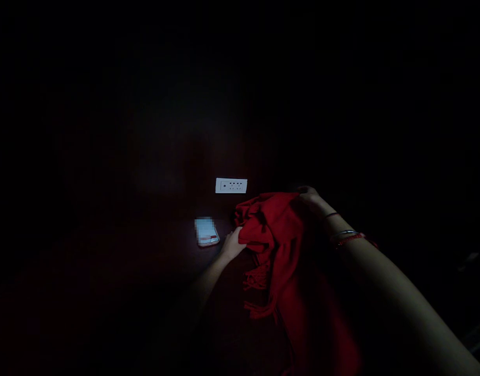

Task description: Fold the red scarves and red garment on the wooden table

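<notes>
A red fringed scarf point(287, 235) hangs in folds between my two hands, its long end trailing down toward the bottom of the view. My left hand point(234, 244) grips the scarf's near left edge, its fingertips tucked under the cloth. Higher up and to the right, my right hand point(308, 194) is closed on the scarf's upper corner; bracelets circle that wrist. Tassels dangle below my left hand. Just left of my left hand, a phone point(207, 232) with a lit screen lies on a dark surface.
A white socket panel point(231, 186) is fixed on the dark upright surface behind the scarf. Most of the surroundings are too dark to make out. A faint pale shape point(474, 257) shows at the far right.
</notes>
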The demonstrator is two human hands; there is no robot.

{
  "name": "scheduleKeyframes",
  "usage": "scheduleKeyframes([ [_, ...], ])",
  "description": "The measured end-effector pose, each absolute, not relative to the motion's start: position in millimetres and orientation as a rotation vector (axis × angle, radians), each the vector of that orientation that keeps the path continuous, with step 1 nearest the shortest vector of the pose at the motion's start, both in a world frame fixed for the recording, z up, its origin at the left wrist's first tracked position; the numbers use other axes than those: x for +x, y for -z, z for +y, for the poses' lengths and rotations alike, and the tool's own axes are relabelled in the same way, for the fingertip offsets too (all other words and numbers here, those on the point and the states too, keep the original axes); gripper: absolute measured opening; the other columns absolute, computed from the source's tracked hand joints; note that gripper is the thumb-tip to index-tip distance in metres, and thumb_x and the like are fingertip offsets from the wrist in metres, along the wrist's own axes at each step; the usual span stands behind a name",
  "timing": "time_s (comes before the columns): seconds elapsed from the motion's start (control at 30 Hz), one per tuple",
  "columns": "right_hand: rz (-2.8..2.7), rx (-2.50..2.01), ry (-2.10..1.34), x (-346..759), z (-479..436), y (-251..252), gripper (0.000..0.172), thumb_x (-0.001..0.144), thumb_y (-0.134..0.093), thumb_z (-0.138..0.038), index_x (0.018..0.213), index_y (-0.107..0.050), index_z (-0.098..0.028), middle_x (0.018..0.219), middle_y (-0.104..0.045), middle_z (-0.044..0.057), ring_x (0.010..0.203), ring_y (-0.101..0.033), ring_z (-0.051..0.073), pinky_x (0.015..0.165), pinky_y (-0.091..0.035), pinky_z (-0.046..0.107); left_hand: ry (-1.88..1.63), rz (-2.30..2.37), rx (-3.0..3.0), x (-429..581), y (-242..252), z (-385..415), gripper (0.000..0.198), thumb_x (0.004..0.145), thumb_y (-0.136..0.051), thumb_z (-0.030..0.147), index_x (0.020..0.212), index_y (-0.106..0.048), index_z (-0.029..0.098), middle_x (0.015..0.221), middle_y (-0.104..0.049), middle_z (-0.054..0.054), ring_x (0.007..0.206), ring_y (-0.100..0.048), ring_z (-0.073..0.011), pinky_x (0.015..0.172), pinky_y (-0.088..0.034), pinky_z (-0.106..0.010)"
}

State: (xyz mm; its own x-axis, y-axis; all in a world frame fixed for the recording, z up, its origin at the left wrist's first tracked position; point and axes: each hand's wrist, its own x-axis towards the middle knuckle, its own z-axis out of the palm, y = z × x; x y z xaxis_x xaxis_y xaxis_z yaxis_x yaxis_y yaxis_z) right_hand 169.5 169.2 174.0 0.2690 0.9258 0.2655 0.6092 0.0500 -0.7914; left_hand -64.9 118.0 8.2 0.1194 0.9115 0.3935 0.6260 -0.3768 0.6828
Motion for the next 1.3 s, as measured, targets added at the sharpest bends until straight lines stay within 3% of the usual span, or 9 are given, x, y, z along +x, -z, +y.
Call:
scheduleKeyframes([
  [0.2,-1.339,-1.408,-0.646,139,156,-200,0.049,0.058,-0.058,0.002,0.104,-0.053,-0.012,0.059,-0.051,-0.002,0.050,-0.048,0.009,0.047,-0.041,0.021,-1.559,1.563,2.130,-122,-67,105,0.035,0.068,-0.042,0.006,0.098,-0.056,0.014,0.099,-0.060,-0.006,0.092,-0.053,-0.0168,0.082,-0.040,-0.028],
  [0.33,-1.228,-1.103,-0.890,99,141,-229,0.045,0.058,-0.054,0.004,0.100,-0.053,-0.014,0.059,-0.052,-0.003,0.050,-0.051,0.009,0.049,-0.043,0.021,-2.043,1.973,2.082,-197,-141,64,0.028,0.066,-0.043,0.009,0.089,-0.060,0.012,0.081,-0.056,-0.001,0.076,-0.051,-0.0124,0.072,-0.043,-0.026],
  [0.4,-1.192,-0.986,-1.003,74,137,-231,0.045,0.058,-0.054,0.004,0.099,-0.052,-0.015,0.064,-0.054,-0.003,0.054,-0.053,0.009,0.053,-0.046,0.022,-2.245,2.187,2.094,-235,-171,34,0.021,0.068,-0.048,0.019,0.084,-0.058,0.010,0.093,-0.050,-0.003,0.086,-0.049,-0.0133,0.077,-0.042,-0.028],
  [0.53,-1.173,-0.997,-1.118,16,136,-190,0.046,0.057,-0.056,-0.001,0.101,-0.051,-0.016,0.071,-0.056,-0.002,0.059,-0.054,0.009,0.057,-0.047,0.023,-1.489,2.350,2.663,-307,-173,-23,0.020,0.075,-0.036,0.026,0.086,-0.048,0.015,0.099,-0.049,0.001,0.093,-0.049,-0.0154,0.084,-0.040,-0.032],
  [0.63,-1.326,-1.270,-1.060,-17,134,-123,0.046,0.059,-0.053,-0.006,0.103,-0.050,-0.017,0.075,-0.057,-0.002,0.062,-0.055,0.009,0.059,-0.046,0.020,-0.455,2.377,2.671,-350,-121,-53,0.021,0.075,-0.037,0.022,0.091,-0.051,0.016,0.097,-0.057,-0.003,0.087,-0.054,-0.0172,0.078,-0.043,-0.028],
  [0.73,-1.375,-1.408,-1.059,-29,129,-53,0.042,0.055,-0.052,-0.007,0.096,-0.054,-0.017,0.078,-0.058,0.000,0.068,-0.056,0.013,0.063,-0.046,0.024,0.039,2.205,2.538,-376,-59,-77,0.039,0.071,-0.037,0.011,0.105,-0.055,0.017,0.112,-0.057,-0.005,0.104,-0.051,-0.0203,0.091,-0.038,-0.030],
  [0.87,-1.449,-1.523,-1.013,-22,127,0,0.042,0.055,-0.051,-0.008,0.096,-0.054,-0.017,0.090,-0.058,0.003,0.082,-0.056,0.016,0.074,-0.044,0.026,0.082,2.272,2.375,-392,-23,-94,0.046,0.073,-0.031,0.008,0.108,-0.058,0.022,0.117,-0.056,-0.004,0.107,-0.050,-0.0206,0.093,-0.038,-0.032],
  [1.1,-1.749,-1.476,-1.132,-7,103,-14,0.072,0.064,-0.058,-0.024,0.129,-0.027,-0.012,0.118,-0.048,0.012,0.101,-0.050,0.019,0.087,-0.038,0.029,0.095,2.259,2.340,-347,-40,-77,0.047,0.068,-0.042,0.013,0.113,-0.054,0.018,0.120,-0.051,-0.012,0.109,-0.047,-0.0291,0.088,-0.038,-0.044],
  [1.3,-1.570,-1.403,-1.522,13,64,-16,0.087,0.058,-0.062,-0.017,0.131,-0.016,-0.026,0.122,-0.045,0.010,0.092,-0.054,0.020,0.066,-0.049,0.033,-0.451,1.821,1.987,-218,-24,-90,0.050,0.077,-0.043,0.042,0.123,-0.041,0.023,0.120,-0.052,-0.006,0.107,-0.049,-0.0215,0.090,-0.038,-0.035],
])
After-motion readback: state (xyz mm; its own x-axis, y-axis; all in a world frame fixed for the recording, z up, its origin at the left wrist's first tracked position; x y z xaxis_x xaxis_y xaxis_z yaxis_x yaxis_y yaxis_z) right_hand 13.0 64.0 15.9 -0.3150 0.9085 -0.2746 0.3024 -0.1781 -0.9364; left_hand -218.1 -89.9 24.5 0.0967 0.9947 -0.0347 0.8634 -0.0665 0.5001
